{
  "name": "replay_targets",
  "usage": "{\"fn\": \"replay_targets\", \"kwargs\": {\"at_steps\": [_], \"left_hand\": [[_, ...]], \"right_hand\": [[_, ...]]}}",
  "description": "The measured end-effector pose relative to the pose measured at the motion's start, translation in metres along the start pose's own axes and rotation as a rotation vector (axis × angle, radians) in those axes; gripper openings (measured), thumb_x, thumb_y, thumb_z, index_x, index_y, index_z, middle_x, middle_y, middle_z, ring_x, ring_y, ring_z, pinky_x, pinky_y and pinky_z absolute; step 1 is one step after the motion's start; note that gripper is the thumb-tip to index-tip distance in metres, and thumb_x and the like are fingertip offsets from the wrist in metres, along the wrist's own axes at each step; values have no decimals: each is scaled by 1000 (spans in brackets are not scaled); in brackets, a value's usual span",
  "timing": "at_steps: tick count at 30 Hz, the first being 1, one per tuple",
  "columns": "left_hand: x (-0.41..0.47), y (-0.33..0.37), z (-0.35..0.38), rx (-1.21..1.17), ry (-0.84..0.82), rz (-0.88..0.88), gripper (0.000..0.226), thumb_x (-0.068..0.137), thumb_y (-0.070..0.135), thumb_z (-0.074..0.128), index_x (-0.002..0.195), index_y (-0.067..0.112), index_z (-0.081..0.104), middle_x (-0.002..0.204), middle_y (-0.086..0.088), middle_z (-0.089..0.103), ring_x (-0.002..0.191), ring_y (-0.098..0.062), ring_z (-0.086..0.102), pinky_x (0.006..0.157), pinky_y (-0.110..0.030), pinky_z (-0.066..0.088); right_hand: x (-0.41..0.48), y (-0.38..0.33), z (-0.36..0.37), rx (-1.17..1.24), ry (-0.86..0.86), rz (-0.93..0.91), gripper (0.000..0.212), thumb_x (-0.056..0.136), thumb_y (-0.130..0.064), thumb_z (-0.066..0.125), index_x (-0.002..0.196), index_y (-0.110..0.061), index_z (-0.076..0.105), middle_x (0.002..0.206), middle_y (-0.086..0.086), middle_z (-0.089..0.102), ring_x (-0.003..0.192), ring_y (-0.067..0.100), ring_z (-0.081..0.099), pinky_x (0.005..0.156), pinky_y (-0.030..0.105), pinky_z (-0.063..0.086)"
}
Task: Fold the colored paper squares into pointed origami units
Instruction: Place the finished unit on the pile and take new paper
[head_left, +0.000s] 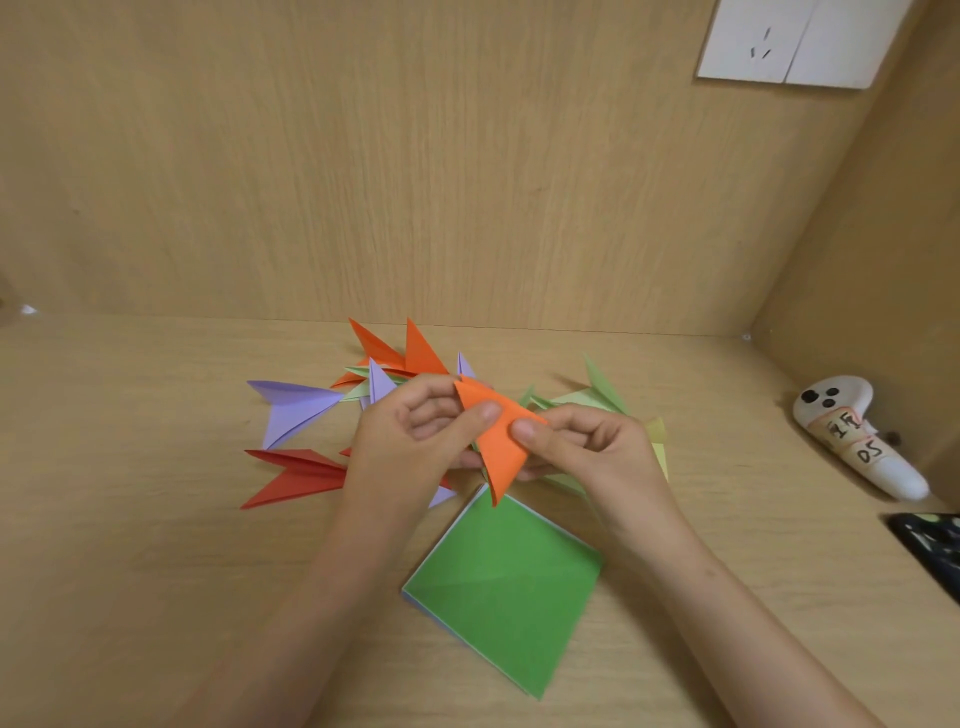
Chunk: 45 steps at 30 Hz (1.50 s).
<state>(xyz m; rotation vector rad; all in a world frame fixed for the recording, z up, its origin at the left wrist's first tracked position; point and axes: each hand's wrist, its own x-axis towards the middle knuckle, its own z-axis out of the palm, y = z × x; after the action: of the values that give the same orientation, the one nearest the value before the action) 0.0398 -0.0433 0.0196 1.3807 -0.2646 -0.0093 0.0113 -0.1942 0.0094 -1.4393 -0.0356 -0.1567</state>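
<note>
Head view: left hand and right hand, thumbs and fingers pinching orange paper above table.

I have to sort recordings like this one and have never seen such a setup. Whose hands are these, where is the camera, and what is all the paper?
There is no machine here. One wide-angle camera sits on a person's head and looks forward and down at their two bare hands. The left hand and the right hand both pinch a partly folded orange paper, held over a wooden desk. Nearer the person lies a stack of paper squares, green on top. Around and behind the hands lie finished pointed pieces: a purple unit, a red unit, orange units and light green units. At the right lies a white handheld controller with a handwritten label. A wall socket sits high on the back panel.
</note>
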Motion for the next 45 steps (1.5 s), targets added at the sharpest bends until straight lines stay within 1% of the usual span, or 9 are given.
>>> {"fn": "replay_targets", "kwargs": {"at_steps": [4,15,18,24,29,34,38,42,45], "left_hand": [[-1,1,-1,62,-35,62,25,82,1,67,96,21,67,80,2,72,70,-11,68,57,-24,58],[-1,1,-2,95,66,58,13,74,4,75,79,15,70,67,-5,72,64,-11,69,67,-22,58],[-2,0,-2,118,66,51,12,73,5,76,81,13,70,68,-8,72,65,-13,69,70,-26,58],[-3,0,0,167,65,33,15,72,7,77,80,17,71,69,-8,72,66,-16,68,71,-38,57],[-4,1,0,154,52,24,15,73,8,76,82,18,71,67,-4,73,66,-15,69,72,-32,57],[-3,3,2,100,89,-2,10,79,9,71,78,18,72,69,2,74,65,-11,71,61,-18,56],[-3,3,2,89,105,1,11,79,8,71,75,18,71,68,1,74,65,-13,71,61,-19,57],[-5,2,3,83,121,49,12,79,8,70,75,20,71,70,2,74,70,-14,72,66,-22,58],[-6,2,4,77,139,74,13,79,7,70,75,20,71,70,3,74,70,-13,72,67,-22,58]], "right_hand": [[-1,-2,-1,-4,3,-6,19,69,-18,69,78,-1,70,65,13,70,54,15,62,61,22,54],[-3,-5,1,-31,5,13,21,68,-23,69,79,-5,72,68,14,71,60,19,63,62,25,55],[-2,-6,1,-40,54,13,20,63,-24,72,73,-7,71,66,14,71,57,19,63,60,25,55],[0,-5,-1,-73,69,-4,15,65,-20,71,71,-7,70,64,7,72,57,12,65,63,20,54],[0,-4,-3,-105,67,-21,6,74,-12,71,73,-7,70,65,6,72,60,11,65,65,18,54],[0,-6,-3,-110,66,-44,5,78,-5,69,73,-7,70,63,2,72,58,7,65,64,15,52],[0,-6,-2,-99,67,-44,2,75,-7,70,73,-6,70,63,3,72,58,8,65,64,16,53],[-1,-7,-1,-1,69,-19,10,66,-16,71,74,-9,71,65,5,72,58,10,66,63,18,55],[-1,-8,-2,27,71,-9,9,67,-14,70,74,-8,71,65,5,72,57,10,67,60,17,53]]}}
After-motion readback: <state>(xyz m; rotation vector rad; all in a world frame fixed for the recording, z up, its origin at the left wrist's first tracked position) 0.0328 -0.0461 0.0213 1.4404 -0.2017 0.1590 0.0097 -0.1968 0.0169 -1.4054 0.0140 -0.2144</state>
